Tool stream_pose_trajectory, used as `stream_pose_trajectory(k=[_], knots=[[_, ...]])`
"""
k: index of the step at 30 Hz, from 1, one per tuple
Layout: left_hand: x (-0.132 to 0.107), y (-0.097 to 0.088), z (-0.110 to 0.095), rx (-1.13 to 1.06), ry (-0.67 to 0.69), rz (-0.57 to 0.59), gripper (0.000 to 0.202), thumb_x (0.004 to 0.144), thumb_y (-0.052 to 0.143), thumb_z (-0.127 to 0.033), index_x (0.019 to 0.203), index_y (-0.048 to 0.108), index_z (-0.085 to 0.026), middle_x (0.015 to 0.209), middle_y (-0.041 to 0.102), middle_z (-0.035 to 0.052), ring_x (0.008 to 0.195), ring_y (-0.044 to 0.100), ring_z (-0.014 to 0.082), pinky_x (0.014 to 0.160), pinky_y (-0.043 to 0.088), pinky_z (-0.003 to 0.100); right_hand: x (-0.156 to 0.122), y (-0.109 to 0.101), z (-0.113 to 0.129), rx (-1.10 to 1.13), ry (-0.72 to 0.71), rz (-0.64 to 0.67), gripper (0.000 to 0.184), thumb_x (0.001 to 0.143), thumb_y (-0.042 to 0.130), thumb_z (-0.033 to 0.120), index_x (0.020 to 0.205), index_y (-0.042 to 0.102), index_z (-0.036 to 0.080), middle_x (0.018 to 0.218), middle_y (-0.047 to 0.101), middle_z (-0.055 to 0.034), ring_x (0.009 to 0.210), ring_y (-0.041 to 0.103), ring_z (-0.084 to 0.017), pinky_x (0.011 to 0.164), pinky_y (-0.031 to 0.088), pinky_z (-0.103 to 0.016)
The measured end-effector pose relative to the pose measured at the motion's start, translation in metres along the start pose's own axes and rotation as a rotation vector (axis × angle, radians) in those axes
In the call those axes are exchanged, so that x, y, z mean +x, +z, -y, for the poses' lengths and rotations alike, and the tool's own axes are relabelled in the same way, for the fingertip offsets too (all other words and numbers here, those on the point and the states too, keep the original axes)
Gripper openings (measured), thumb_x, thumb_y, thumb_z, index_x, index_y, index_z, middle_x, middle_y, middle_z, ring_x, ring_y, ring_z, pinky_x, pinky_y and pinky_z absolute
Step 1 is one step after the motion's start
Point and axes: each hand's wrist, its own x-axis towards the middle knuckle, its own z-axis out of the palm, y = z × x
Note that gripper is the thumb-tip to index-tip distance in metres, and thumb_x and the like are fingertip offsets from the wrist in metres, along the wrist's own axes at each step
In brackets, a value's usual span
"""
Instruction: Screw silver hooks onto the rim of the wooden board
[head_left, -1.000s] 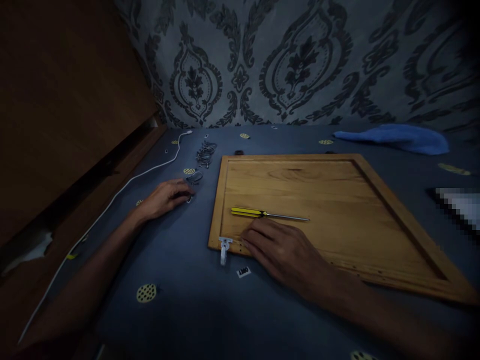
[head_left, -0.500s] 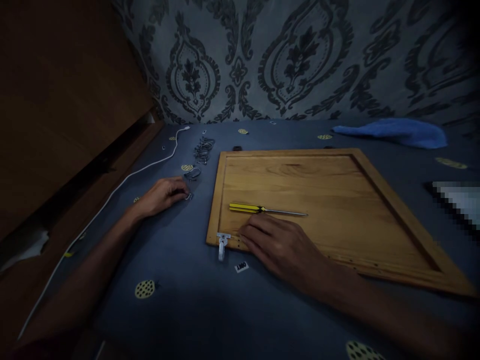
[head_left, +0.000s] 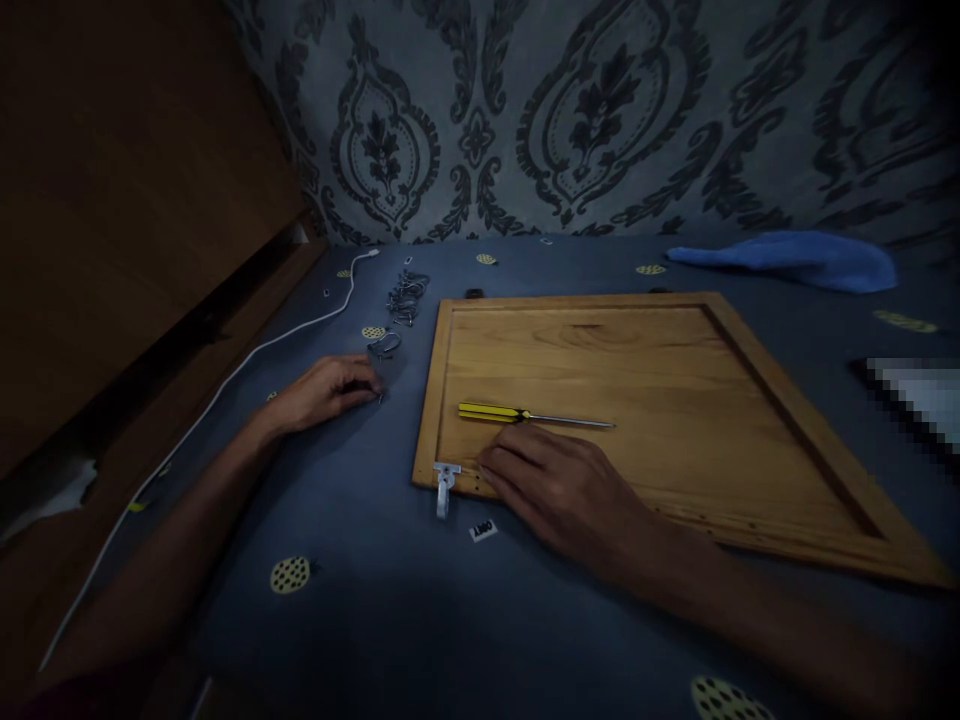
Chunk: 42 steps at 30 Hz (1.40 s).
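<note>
Looks like picking at small hardware on the dark blue sheet point(head_left: 360, 620) with the left hand point(head_left: 334, 388), curled, fingertips right by a tiny metal bit point(head_left: 380, 398); can't tell if actually pinching it; also resting the right hand point(head_left: 559, 480), bunched, on the near edge of the wooden panel point(head_left: 637, 360), close to the metal hinge point(head_left: 444, 484); can't tell about any grip there either; note yellow screwdriver point(head_left: 514, 415) lying on the panel; probably calls for a precise pinch next.
</note>
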Motion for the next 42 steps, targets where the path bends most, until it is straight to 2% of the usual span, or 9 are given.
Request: stream_pose_trajectory(k=[6, 11, 21, 25, 28, 31, 34, 38, 42], knots=[[0.000, -0.001, -0.006, 0.022, -0.009, 0.010, 0.021, 0.101, 0.053, -0.029, 0.102, 0.072, -0.020, 0.098, 0.072, 0.0045, 0.085, 0.067, 0.0182, 0.077, 0.050, 0.028, 0.000, -0.001, 0.000, 0.007, -0.002, 0.012, 0.029, 0.106, 0.046, 0.012, 0.089, 0.070, 0.014, 0.084, 0.069, -0.0070, 0.072, 0.064, -0.019, 0.064, 0.050, -0.032], [0.002, 0.003, -0.013, 0.055, -0.041, 0.015, 0.021, 0.100, 0.055, -0.033, 0.100, 0.071, -0.019, 0.096, 0.071, 0.0047, 0.082, 0.067, 0.0182, 0.073, 0.048, 0.027, 0.001, -0.001, 0.000, 0.000, -0.001, 0.015, 0.032, 0.108, 0.043, 0.014, 0.090, 0.070, 0.014, 0.084, 0.070, -0.0071, 0.074, 0.064, -0.018, 0.066, 0.049, -0.031], [0.001, 0.004, -0.044, 0.225, -0.139, 0.062, 0.015, 0.092, 0.053, -0.013, 0.082, 0.062, -0.019, 0.077, 0.064, 0.0010, 0.068, 0.058, 0.0166, 0.063, 0.039, 0.028, 0.000, -0.002, 0.000, 0.004, 0.006, 0.031, 0.032, 0.108, 0.044, 0.016, 0.091, 0.071, 0.014, 0.087, 0.071, -0.0083, 0.074, 0.064, -0.019, 0.065, 0.050, -0.033], [0.003, 0.002, -0.048, 0.170, -0.122, -0.038, 0.015, 0.093, 0.055, -0.017, 0.090, 0.070, -0.018, 0.087, 0.070, 0.0032, 0.073, 0.062, 0.0168, 0.066, 0.044, 0.028, 0.000, -0.003, 0.001, 0.018, 0.024, 0.061, 0.029, 0.107, 0.047, 0.015, 0.091, 0.071, 0.014, 0.086, 0.071, -0.0083, 0.075, 0.065, -0.019, 0.066, 0.050, -0.032], [0.003, 0.001, -0.054, -0.041, -0.108, -0.160, 0.015, 0.095, 0.061, -0.025, 0.096, 0.074, -0.018, 0.092, 0.074, 0.0034, 0.079, 0.067, 0.0174, 0.068, 0.049, 0.028, 0.000, -0.003, 0.000, 0.049, 0.047, 0.054, 0.030, 0.107, 0.046, 0.017, 0.092, 0.072, 0.015, 0.089, 0.072, -0.0091, 0.078, 0.066, -0.019, 0.067, 0.051, -0.032], [0.001, 0.002, -0.073, -0.308, -0.068, -0.257, 0.011, 0.093, 0.071, -0.028, 0.095, 0.076, -0.019, 0.088, 0.075, 0.0020, 0.081, 0.070, 0.0170, 0.070, 0.055, 0.027, 0.003, -0.004, -0.001, 0.178, 0.107, -0.010, 0.029, 0.107, 0.047, 0.018, 0.097, 0.073, 0.014, 0.092, 0.073, -0.0089, 0.078, 0.068, -0.018, 0.069, 0.053, -0.030], [-0.002, 0.010, -0.100, -0.429, -0.026, -0.352, 0.013, 0.091, 0.079, -0.032, 0.093, 0.076, -0.020, 0.083, 0.076, 0.0008, 0.077, 0.071, 0.0157, 0.070, 0.060, 0.026, 0.009, -0.008, 0.000, 0.414, 0.226, -0.071, 0.020, 0.104, 0.054, 0.018, 0.104, 0.073, 0.013, 0.089, 0.073, -0.0062, 0.075, 0.068, -0.015, 0.066, 0.052, -0.026], [-0.003, 0.026, -0.124, -0.418, 0.055, -0.396, 0.013, 0.095, 0.077, -0.033, 0.091, 0.076, -0.021, 0.086, 0.079, 0.0016, 0.080, 0.074, 0.0161, 0.071, 0.062, 0.027, 0.016, -0.012, 0.006, 0.734, 0.332, -0.046, 0.018, 0.103, 0.058, 0.023, 0.105, 0.074, 0.016, 0.090, 0.074, -0.0051, 0.076, 0.068, -0.013, 0.066, 0.051, -0.023], [-0.001, 0.040, -0.126, -0.354, 0.188, -0.382, 0.006, 0.098, 0.073, -0.023, 0.092, 0.076, -0.022, 0.088, 0.079, 0.0012, 0.079, 0.074, 0.0146, 0.072, 0.062, 0.026, 0.018, -0.012, 0.011, 0.900, 0.384, -0.006, 0.017, 0.102, 0.060, 0.025, 0.098, 0.073, 0.016, 0.089, 0.073, -0.0049, 0.077, 0.067, -0.014, 0.068, 0.051, -0.024]])
